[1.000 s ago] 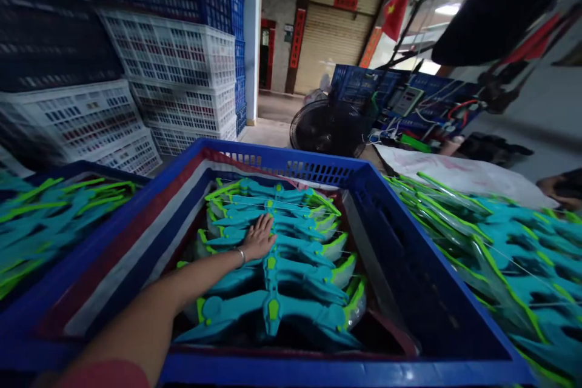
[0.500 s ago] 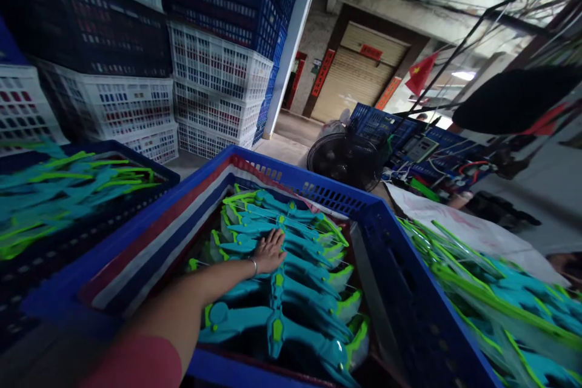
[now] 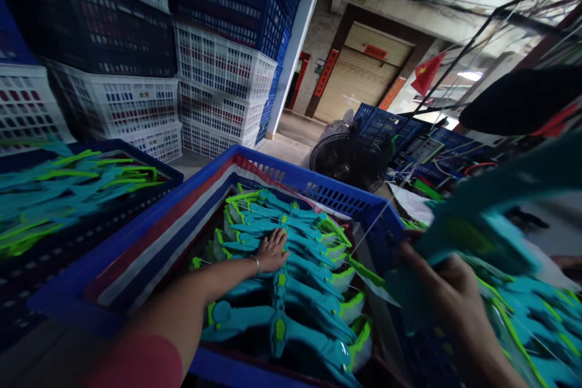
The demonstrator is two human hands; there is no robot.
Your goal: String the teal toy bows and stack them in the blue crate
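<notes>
My left hand (image 3: 272, 250) lies flat, fingers stretched out, on a row of teal and lime-green toy bows (image 3: 297, 300) nested in a blue plastic crate (image 3: 386, 227). At the right, my right hand (image 3: 454, 294) is closed around another teal toy bow (image 3: 486, 233), raised above the crate's right side and blurred by motion. A thin white string and a green limb tip from that bow reach toward the packed row. A striped red, white and blue sheet (image 3: 182, 236) lines the crate.
A second crate of toy bows (image 3: 77, 194) stands at the left, and more toy bows (image 3: 541, 309) lie in a pile at the right. Stacked white and blue crates (image 3: 222, 60) rise behind. A round black tub (image 3: 345, 160) sits beyond the crate.
My right hand has come into view from the right, holding a toy bow. My left hand stays on the packed bows; the view has shifted slightly.
</notes>
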